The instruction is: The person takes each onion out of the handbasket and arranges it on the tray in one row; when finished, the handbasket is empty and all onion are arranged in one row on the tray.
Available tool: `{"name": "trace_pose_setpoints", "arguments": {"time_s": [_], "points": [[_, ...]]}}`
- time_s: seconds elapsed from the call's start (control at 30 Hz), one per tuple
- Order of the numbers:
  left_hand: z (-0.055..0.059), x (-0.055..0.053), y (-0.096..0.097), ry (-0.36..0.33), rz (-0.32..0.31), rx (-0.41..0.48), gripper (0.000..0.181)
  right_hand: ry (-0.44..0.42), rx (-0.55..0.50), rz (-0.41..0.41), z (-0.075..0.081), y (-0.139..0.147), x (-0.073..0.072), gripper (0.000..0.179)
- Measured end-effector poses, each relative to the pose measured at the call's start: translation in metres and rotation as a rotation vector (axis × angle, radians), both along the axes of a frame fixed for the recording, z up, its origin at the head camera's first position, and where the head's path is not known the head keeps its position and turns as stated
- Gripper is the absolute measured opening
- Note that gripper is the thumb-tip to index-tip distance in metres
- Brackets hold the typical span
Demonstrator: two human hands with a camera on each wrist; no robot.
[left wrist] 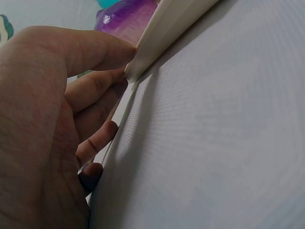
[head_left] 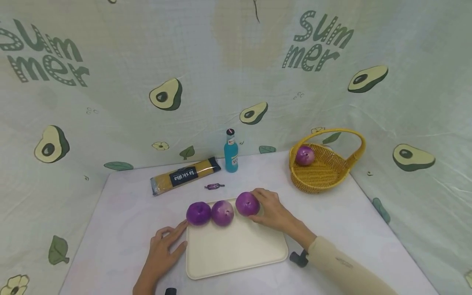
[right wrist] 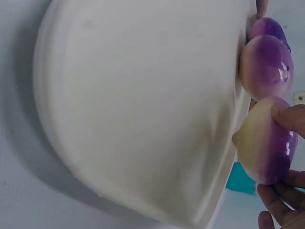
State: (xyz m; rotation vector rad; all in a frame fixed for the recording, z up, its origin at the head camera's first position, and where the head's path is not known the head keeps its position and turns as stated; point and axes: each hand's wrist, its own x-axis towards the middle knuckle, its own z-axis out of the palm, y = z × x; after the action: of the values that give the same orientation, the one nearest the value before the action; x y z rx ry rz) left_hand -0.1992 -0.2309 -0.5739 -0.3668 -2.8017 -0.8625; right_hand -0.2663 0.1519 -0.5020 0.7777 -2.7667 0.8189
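Observation:
My right hand (head_left: 272, 211) grips a purple-and-cream turnip (head_left: 247, 204) over the far right part of a cream tray (head_left: 236, 250). The thumb lies on one side of the turnip (right wrist: 267, 143) and the fingers on the other; its pale pointed end faces the tray in the right wrist view. Two more turnips, a darker one (head_left: 198, 213) and a lighter one (head_left: 223, 213), sit side by side at the tray's far left. My left hand (head_left: 162, 250) rests at the tray's left edge, its loosely bent fingers and thumb touching the rim (left wrist: 159, 40).
A yellow wicker basket (head_left: 318, 189) with a raised handle stands at the back right, holding another turnip (head_left: 305, 155). Behind the tray are a blue bottle (head_left: 231, 153), a packet of pasta (head_left: 184, 175) and a small purple wrapped candy (head_left: 214, 186). A printed cloth (head_left: 206, 61) hangs behind.

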Motion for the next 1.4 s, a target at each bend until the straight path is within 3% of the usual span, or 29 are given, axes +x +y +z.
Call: {"name": "trace_pose_setpoints", "arguments": {"time_s": [0.47, 1.13, 1.4], "points": [[0.001, -0.001, 0.0, -0.042, 0.01, -0.014, 0.057, -0.028, 0.007, 0.014, -0.008, -0.006, -0.003, 0.074], [-0.002, -0.002, -0.001, 0.005, -0.011, 0.003, 0.058, -0.061, 0.005, 0.013, -0.013, -0.014, -0.005, 0.075], [0.0, -0.003, -0.001, -0.013, -0.006, -0.007, 0.057, -0.075, -0.013, 0.022, -0.013, -0.013, -0.003, 0.076]]}}
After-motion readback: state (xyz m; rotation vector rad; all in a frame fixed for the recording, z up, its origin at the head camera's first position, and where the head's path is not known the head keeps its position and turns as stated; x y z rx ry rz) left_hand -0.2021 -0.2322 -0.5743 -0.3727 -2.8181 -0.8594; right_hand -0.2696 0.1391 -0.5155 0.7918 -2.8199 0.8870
